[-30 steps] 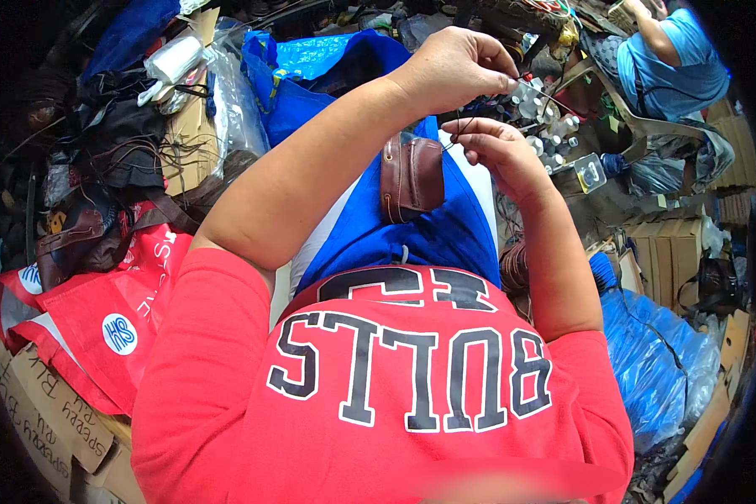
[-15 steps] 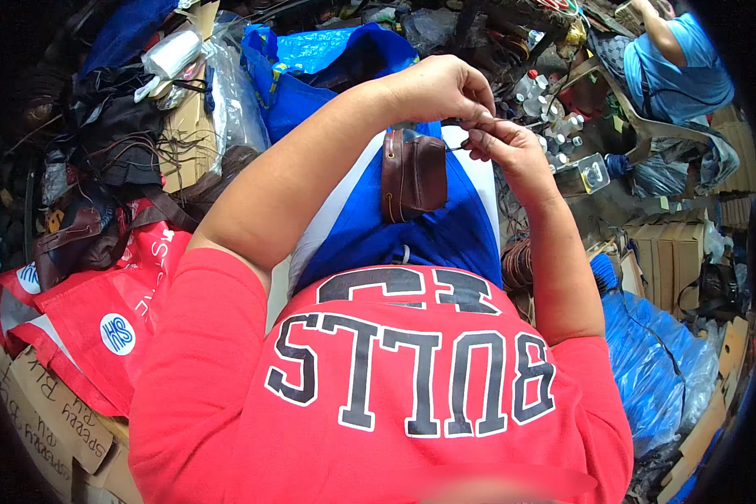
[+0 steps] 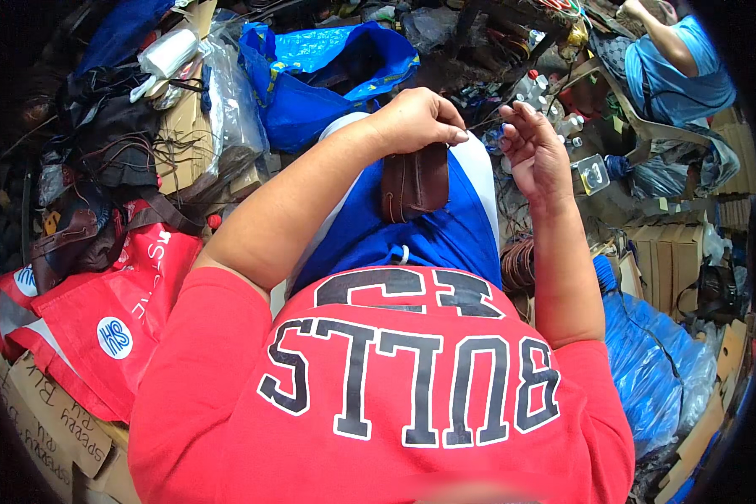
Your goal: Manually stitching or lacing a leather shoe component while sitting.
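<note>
A brown leather shoe [image 3: 416,186] with a stitched seam lies in my lap, over blue shorts [image 3: 466,223] and between my thighs. Just above its far end is my left hand [image 3: 420,122], thumb and fingers pressed together. It covers that end of the shoe, and whatever the pinch holds is hidden. To the right, apart from the shoe, my right hand [image 3: 536,155] is raised with its fingers curled in toward the thumb. Anything between those fingertips is too small to make out.
An open blue bag [image 3: 311,76] stands beyond my knees. Clear bottles [image 3: 569,126] and a co-worker's blue sleeve [image 3: 676,71] are at the far right. A red bag [image 3: 155,311] and another brown shoe [image 3: 80,227] lie left; blue plastic [image 3: 655,361] lies right.
My hands, close together beyond the shoe before, have come apart. The left has moved nearer, over the shoe's far end; the right has turned and lifted off to the right.
</note>
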### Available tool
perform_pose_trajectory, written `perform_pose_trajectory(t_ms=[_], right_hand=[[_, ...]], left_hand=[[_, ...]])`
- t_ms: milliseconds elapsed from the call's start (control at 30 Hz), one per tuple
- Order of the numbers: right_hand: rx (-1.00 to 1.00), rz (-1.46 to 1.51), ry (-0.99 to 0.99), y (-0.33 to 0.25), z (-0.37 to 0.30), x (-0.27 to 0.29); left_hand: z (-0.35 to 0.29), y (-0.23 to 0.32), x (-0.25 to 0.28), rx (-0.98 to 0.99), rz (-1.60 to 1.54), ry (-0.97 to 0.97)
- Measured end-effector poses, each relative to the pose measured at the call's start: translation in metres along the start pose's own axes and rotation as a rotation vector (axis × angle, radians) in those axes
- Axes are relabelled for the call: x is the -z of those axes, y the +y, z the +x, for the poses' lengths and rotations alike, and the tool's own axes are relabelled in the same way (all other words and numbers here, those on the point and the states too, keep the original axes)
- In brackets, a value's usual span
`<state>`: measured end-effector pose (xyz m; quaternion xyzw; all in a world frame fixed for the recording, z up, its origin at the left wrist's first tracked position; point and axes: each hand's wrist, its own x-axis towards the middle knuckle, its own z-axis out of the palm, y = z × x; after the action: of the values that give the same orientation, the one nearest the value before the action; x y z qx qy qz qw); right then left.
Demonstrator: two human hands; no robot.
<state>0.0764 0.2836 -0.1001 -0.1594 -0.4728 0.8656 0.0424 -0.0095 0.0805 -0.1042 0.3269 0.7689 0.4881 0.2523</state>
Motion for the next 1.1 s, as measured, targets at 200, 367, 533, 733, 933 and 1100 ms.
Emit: perform_pose_trajectory(t_ms=[200,367,533,733,933,1100], right_hand=[[0.008,0.149,0.030,-0.006,-0.010,-0.005],[0.263,-0.100,-0.174,-0.026,-0.012,-0.021],[0.240,-0.144,-0.104,-0.040,-0.007,-0.021],[0.075,-0.967,-0.246,-0.025,-0.008,-0.023],[-0.046,-0.987,-0.622,-0.024,-0.009,-0.036],[-0.062,-0.727,-0.550,-0.030,-0.011,-0.024]], left_hand=[[-0.002,-0.010,-0.002,0.030,-0.491,0.048],[0.000,0.003,-0.005,-0.011,-0.549,0.034],[-0.008,0.025,0.018,-0.066,-0.879,0.143],[-0.009,0.054,0.024,-0.232,-0.337,0.139],[0.016,0.066,0.024,-0.196,0.050,0.020],[0.012,0.032,0.025,0.021,-0.328,-0.164]])
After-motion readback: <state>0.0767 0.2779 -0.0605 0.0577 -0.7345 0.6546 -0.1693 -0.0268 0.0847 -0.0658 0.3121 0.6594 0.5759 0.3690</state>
